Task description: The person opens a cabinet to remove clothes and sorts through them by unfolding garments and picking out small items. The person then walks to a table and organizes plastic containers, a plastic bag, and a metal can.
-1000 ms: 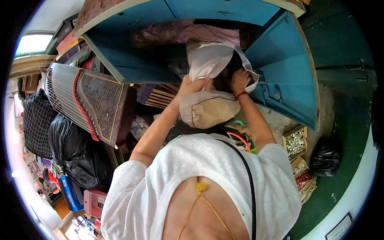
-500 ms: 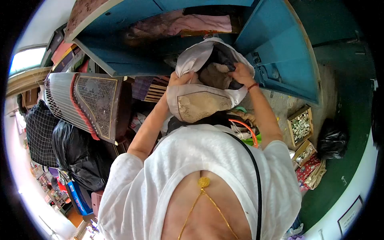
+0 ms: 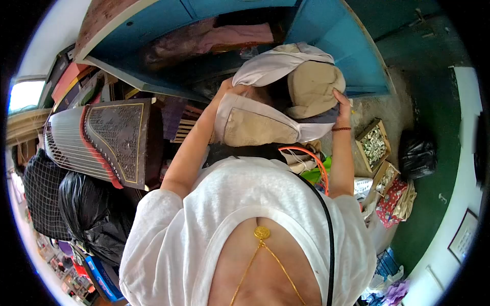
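Note:
A white fabric bag with a tan panel on its front is held up before my chest, its mouth open toward me. My left hand is closed on the left side of the bag's rim. A bundled khaki cloth item, rounded like a cap, sticks out of the bag's mouth at the right. My right hand grips its right edge, the thumb on top and the other fingers mostly hidden behind. Dark grey cloth shows beneath it. The inside of the bag is dark.
Behind the bag stands a blue cabinet with its door open and pink cloth inside. A zither-like string instrument and black bags are at left. At right are wooden boxes of small pieces and a black bag.
My right hand has moved right and slightly down, from the bag's rim to the khaki item. That item has come up out of the bag's mouth. My left hand still grips the rim.

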{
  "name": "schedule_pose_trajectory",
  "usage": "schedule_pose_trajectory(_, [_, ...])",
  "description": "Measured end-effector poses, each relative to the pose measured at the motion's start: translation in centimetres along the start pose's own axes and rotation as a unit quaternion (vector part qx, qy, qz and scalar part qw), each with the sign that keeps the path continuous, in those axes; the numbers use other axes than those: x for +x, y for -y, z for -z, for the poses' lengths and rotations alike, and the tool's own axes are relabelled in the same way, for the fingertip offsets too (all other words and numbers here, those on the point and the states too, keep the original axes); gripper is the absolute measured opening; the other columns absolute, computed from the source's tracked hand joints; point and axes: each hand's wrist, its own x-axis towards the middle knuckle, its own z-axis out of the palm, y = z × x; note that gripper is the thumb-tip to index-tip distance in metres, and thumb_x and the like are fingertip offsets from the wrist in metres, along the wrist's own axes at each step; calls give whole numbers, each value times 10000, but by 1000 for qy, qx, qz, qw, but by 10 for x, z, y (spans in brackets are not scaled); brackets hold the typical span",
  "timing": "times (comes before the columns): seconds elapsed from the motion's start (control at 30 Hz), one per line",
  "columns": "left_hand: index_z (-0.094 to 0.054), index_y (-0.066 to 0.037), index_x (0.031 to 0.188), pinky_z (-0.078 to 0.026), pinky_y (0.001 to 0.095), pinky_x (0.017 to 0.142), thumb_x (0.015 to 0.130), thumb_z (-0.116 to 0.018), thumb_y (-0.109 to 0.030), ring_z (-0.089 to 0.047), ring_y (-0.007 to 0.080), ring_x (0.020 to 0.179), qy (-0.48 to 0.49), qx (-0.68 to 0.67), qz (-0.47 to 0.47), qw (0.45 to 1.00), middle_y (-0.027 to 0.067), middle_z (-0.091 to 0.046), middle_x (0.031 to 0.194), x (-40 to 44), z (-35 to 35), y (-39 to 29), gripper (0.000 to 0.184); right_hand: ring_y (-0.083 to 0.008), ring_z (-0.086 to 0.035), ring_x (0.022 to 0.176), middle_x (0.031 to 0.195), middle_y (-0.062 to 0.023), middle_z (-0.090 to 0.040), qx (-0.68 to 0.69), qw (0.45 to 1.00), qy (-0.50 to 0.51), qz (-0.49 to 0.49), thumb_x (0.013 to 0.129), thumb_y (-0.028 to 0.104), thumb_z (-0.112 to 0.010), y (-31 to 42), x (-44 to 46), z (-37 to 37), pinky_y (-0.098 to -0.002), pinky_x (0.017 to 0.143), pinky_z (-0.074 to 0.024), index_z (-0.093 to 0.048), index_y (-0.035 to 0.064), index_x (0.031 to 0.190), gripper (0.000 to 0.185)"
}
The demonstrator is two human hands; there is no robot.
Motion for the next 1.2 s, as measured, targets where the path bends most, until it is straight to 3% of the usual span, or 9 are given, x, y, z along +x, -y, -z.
schedule_pose_trajectory(0.17, [-549,1,995,-413,245,622,737,-637,-219,-518,114,714,53,-11,-25,998,28,-560,823,12,-39,4,351,-280,-536,944,1016,-149,-565,156,986,61,27,686,177,-645,-16,-56,22,-389,838,-418,-506,-30,1089,474])
schedule_pose_trajectory(0.23, [-555,-7,1024,-419,262,646,733,-645,-257,-527,132,738,110,99,46,988,46,-579,865,30,-72,20,394,-263,-565,871,977,-147,-580,-54,992,-109,-10,674,151,-657,-23,-65,21,-360,782,-447,-555,-35,1012,398])
schedule_pose_trajectory(0.4, [-577,-16,1003,-422,280,663,726,-646,-359,-543,150,768,152,194,-29,969,68,-598,864,44,-128,51,446,-118,-550,679,781,-84,-618,-367,912,-100,155,634,149,-694,3,-154,3,-276,620,-453,-591,-84,865,344])
schedule_pose_trajectory(0.57, [-614,-35,934,-419,262,645,726,-646,-338,-532,109,737,157,154,-20,975,33,-603,819,24,-169,53,369,-204,-580,719,782,-151,-620,-531,840,-92,63,629,286,-694,-18,-200,54,-322,664,-451,-581,-69,911,468])
schedule_pose_trajectory(0.63, [-620,-32,909,-428,265,628,729,-635,-314,-531,97,721,198,115,-95,969,24,-602,814,37,-197,79,335,-275,-584,740,771,-179,-610,-706,704,-1,77,631,422,-664,-27,-200,73,-355,688,-447,-569,-65,944,586])
schedule_pose_trajectory(0.83, [-588,-5,867,-442,363,631,751,-524,-254,-580,250,670,366,271,-152,877,197,-585,703,-6,-289,55,282,-288,-556,901,940,-200,-588,-415,900,-69,-115,716,331,-617,-49,-184,180,-321,757,-424,-559,-28,997,460])
schedule_pose_trajectory(0.93, [-560,0,957,-429,336,696,786,-469,-197,-556,217,750,501,232,-127,824,156,-597,805,-22,-321,43,277,-318,-469,1053,1121,-167,-517,-527,779,-288,180,767,299,-510,-72,-165,217,-368,844,-386,-474,29,1136,458])
schedule_pose_trajectory(1.03, [-555,15,961,-425,325,705,788,-478,-188,-544,195,762,543,237,-120,797,125,-596,817,-21,-349,39,278,-307,-489,1018,1096,-144,-530,-639,660,-214,331,741,246,-529,-91,-149,245,-344,817,-408,-516,82,1102,397])
schedule_pose_trajectory(1.2, [-557,21,936,-427,314,683,790,-481,-190,-527,172,722,571,210,-129,783,103,-586,762,-15,-381,44,268,-299,-504,987,1053,-132,-548,-684,615,-261,293,714,257,-552,-93,-129,279,-342,804,-413,-543,88,1056,382])
